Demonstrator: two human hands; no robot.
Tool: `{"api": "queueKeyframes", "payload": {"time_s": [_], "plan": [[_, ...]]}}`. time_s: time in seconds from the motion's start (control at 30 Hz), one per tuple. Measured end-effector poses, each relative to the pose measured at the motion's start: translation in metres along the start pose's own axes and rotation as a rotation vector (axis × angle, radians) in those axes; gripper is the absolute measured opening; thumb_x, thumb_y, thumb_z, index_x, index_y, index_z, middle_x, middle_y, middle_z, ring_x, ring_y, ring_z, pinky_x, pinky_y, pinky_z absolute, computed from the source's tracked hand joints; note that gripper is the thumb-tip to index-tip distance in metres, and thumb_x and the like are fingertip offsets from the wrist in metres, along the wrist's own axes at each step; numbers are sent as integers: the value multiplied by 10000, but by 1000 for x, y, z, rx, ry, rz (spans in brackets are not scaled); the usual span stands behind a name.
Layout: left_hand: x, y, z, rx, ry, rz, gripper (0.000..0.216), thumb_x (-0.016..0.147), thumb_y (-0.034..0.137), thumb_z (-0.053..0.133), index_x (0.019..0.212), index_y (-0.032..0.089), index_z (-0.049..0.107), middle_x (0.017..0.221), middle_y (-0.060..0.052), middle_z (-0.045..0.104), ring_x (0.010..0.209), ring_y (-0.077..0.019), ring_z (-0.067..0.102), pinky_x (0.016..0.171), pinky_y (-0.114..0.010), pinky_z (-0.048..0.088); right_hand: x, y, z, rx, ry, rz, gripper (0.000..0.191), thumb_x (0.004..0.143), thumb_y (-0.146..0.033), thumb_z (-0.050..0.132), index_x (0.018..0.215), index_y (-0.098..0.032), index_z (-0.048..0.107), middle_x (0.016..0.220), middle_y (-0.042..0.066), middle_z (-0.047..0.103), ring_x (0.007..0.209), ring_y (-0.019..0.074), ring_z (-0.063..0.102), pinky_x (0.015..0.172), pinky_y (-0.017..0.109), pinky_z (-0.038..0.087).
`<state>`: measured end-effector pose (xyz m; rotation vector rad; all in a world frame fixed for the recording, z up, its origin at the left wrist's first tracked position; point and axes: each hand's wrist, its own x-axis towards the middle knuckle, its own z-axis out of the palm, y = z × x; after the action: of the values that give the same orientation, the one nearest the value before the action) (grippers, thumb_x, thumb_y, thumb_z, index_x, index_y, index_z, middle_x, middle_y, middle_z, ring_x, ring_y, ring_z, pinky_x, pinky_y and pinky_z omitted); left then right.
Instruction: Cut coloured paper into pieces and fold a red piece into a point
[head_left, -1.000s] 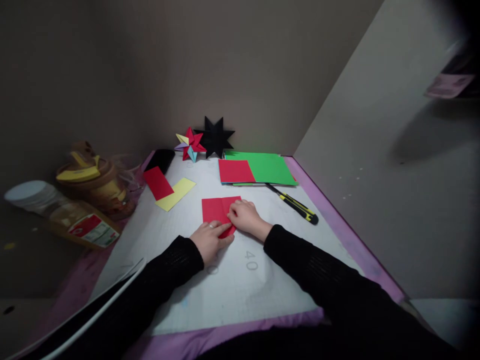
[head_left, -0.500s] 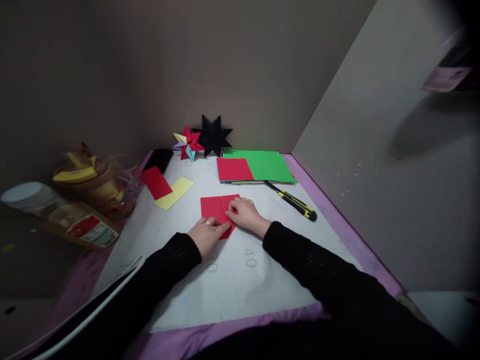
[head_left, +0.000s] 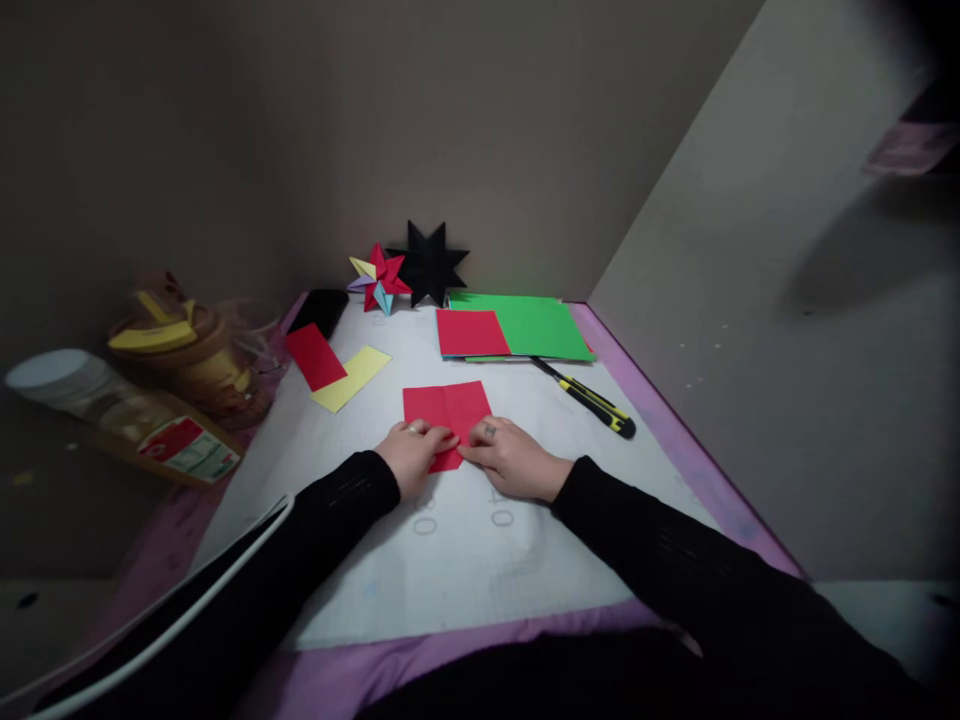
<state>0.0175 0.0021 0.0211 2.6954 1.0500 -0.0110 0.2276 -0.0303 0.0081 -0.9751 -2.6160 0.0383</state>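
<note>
A red sheet of paper lies on the white board, with a crease running down its middle and its near right corner folded in. My left hand presses on its near left part, thumb and fingers together close to the crease. On the other side, my right hand pinches the near right edge of the same sheet. The fingertips of both hands almost meet near the middle, partly hiding the near edge of the paper.
A yellow and black utility knife lies right of the sheet. Behind are a green paper stack, a multicoloured paper star and a black star. Red and yellow strips, a bottle and cup stand left.
My right hand has slid down from the upper right part of the red paper to its near right edge. My left hand stays at the near left part.
</note>
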Motion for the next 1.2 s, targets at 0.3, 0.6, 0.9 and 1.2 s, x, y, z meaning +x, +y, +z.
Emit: {"api": "queueKeyframes", "payload": {"time_s": [0.3, 0.6, 0.9, 1.2], "plan": [[2, -1, 1, 46, 17, 36, 418, 732, 155, 500, 1149, 185, 509, 1016, -82, 650, 996, -245, 519, 837, -388, 355, -2, -10, -3, -17, -60, -96, 238, 813, -152, 482, 971, -194, 654, 823, 69, 563, 787, 180, 420, 732, 338, 316], [2, -3, 1, 54, 6, 60, 443, 748, 139, 478, 1186, 203, 502, 973, -78, 650, 999, -247, 515, 839, -394, 354, -5, 7, -3, -3, -37, 132, 247, 832, -157, 486, 938, -246, 690, 885, 65, 561, 823, 173, 448, 744, 323, 316], [1, -1, -2, 27, 20, 46, 429, 751, 122, 465, 1172, 195, 510, 994, -80, 647, 992, -238, 513, 840, -391, 363, -6, 29, -13, -179, -106, 411, 275, 858, -182, 438, 950, -224, 694, 906, 96, 562, 874, 206, 448, 734, 328, 310], [-6, -3, 7, 72, 68, 132, 498, 777, 126, 470, 1257, 257, 481, 1161, -66, 609, 1068, -243, 484, 859, -392, 353, -10, 43, -2, -182, 60, 512, 325, 770, -91, 464, 1030, -162, 646, 952, 107, 578, 916, 218, 471, 810, 353, 353]]}}
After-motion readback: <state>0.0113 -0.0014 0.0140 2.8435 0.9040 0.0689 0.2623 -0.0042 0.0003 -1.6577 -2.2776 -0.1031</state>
